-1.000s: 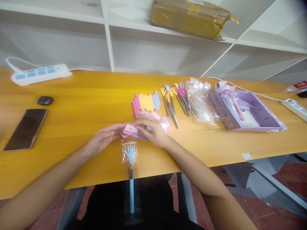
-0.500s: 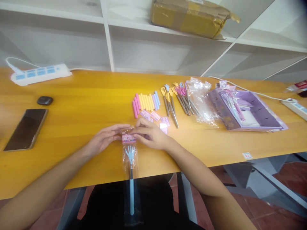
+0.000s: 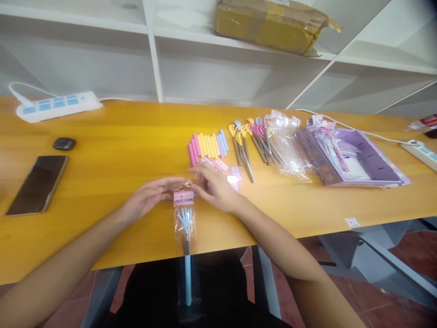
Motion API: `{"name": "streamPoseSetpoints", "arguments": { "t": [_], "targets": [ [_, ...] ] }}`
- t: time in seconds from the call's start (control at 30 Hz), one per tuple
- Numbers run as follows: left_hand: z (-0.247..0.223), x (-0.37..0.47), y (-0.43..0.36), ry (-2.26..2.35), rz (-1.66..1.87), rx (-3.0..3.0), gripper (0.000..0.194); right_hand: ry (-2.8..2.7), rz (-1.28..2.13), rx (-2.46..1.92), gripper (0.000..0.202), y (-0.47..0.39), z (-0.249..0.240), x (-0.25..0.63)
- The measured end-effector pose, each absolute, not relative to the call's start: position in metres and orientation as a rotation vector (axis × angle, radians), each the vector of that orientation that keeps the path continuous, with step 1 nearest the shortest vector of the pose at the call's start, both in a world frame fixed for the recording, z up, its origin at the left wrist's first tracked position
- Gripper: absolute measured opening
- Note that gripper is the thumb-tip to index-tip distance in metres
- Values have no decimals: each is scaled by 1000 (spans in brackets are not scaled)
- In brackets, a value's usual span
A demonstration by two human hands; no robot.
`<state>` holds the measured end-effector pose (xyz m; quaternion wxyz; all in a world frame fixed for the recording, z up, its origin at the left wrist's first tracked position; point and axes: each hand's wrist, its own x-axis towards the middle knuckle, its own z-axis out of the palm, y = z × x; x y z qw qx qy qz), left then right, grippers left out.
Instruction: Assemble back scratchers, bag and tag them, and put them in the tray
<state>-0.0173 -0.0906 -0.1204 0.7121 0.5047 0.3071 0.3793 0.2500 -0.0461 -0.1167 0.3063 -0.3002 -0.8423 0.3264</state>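
A light-blue back scratcher (image 3: pixel 188 278) with a hand-shaped head lies inside a clear plastic bag (image 3: pixel 178 228). Its handle end reaches past the table's front edge, over the lap. Across the upper part of the bag sits a pink printed card (image 3: pixel 183 197). My left hand (image 3: pixel 150 198) rests at the bag's upper left, fingers stretched and fingertips touching or close to its top edge. On the other side, my right hand (image 3: pixel 216 189) is open, index finger lifted and thumb by the card's right edge. Whether the thumb touches the bag, I cannot tell.
Beyond my hands lie several pink, yellow and blue tubes (image 3: pixel 208 146), small printed cards (image 3: pixel 235 172), and back scratchers without coloured handles (image 3: pixel 246 157). Clear bags (image 3: pixel 290 150) and a purple box (image 3: pixel 385 168) stand right. A phone (image 3: pixel 37 184) and power strip (image 3: pixel 59 107) lie left.
My right fingers have come off the top of the bag and spread apart, moving slightly up and right. More of the printed card shows. My left hand has barely moved.
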Motion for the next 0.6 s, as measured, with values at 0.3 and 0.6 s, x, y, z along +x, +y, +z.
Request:
{"name": "streamPoseSetpoints", "arguments": {
  "t": [0.3, 0.6],
  "targets": [
    [-124, -18, -90, 673, 845, 1157, 47, -2041, 1077, -767, 32, -45, -126, 245],
    [-126, -9, -97, 942, 666, 1306, 65, -1966, 1112, -760, 28, -46, -125, 244]
  ]
}}
